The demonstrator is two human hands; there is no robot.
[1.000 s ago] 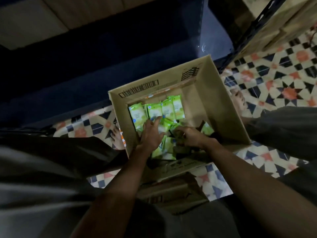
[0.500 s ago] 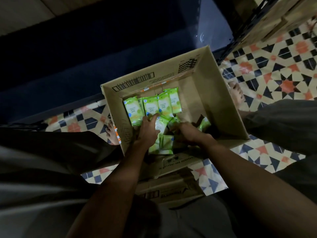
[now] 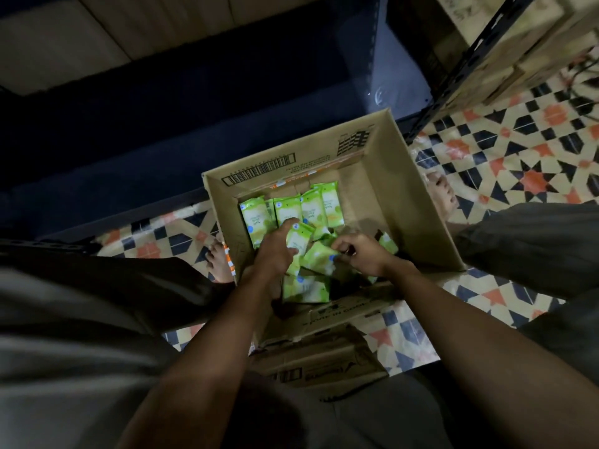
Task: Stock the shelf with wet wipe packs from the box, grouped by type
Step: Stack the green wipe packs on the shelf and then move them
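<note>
Hands work inside the box [image 3: 405, 202]: the left hand [image 3: 275, 251] curls round a green pack [image 3: 299, 239], the right hand [image 3: 363, 254] pinches another [image 3: 319, 259], likely gathering one type together. Glossy green packs [image 3: 288, 212] stand in a row at 12 o'clock; loose ones [image 3: 304, 288] lie at 6.
</note>
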